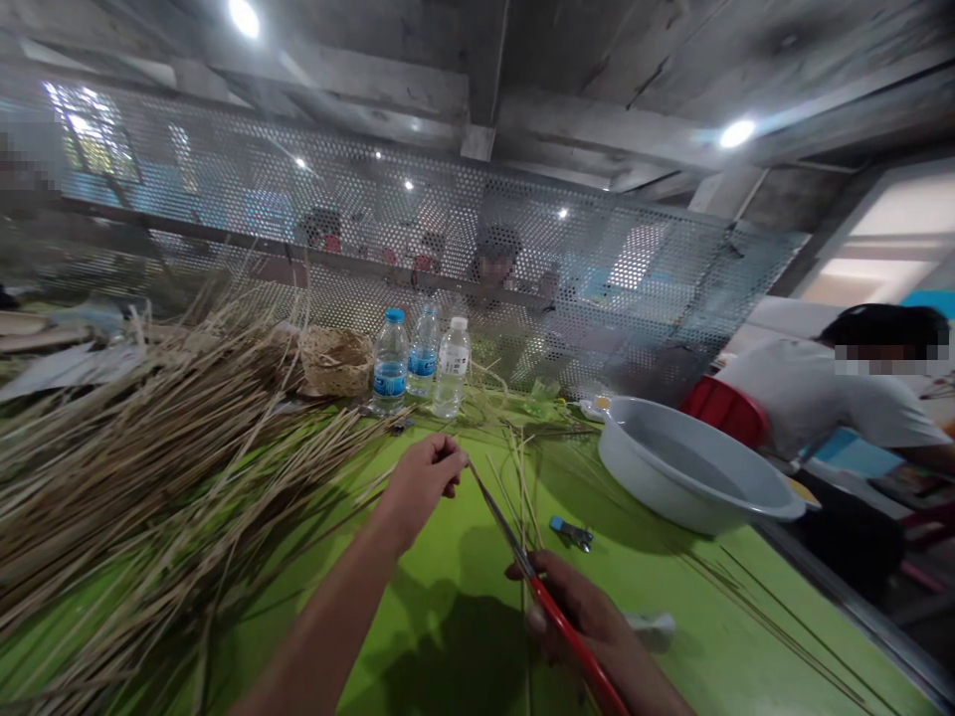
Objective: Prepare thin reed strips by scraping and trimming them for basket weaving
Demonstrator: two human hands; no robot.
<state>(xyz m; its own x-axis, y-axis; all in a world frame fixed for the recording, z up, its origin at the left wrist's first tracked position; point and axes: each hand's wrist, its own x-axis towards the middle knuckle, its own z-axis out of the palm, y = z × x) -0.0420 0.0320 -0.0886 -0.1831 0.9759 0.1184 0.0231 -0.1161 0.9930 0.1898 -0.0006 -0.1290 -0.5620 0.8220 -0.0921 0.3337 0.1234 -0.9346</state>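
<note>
My left hand (429, 479) is closed in a pinch above the green table, thumb against forefinger, on the end of a thin brown plant strip (475, 471). From there the strip runs toward a slim metal tool with a red handle (561, 619), whose pointed end lies close to my left fingertips. My right hand (578, 602) is wrapped round this tool near where metal meets handle; its exact kind is unclear. Several pale strips (520, 477) lie on the table beyond my right hand. A small clip with a blue end (571, 533) rests just right of them.
A large bundle of dry strips (149, 428) covers the left side. A woven basket (335, 360) and three plastic bottles (390, 363) stand at the back, before a perforated metal screen (597, 268). A grey basin (693, 512) holds water at right; a person (806, 383) sits beyond it.
</note>
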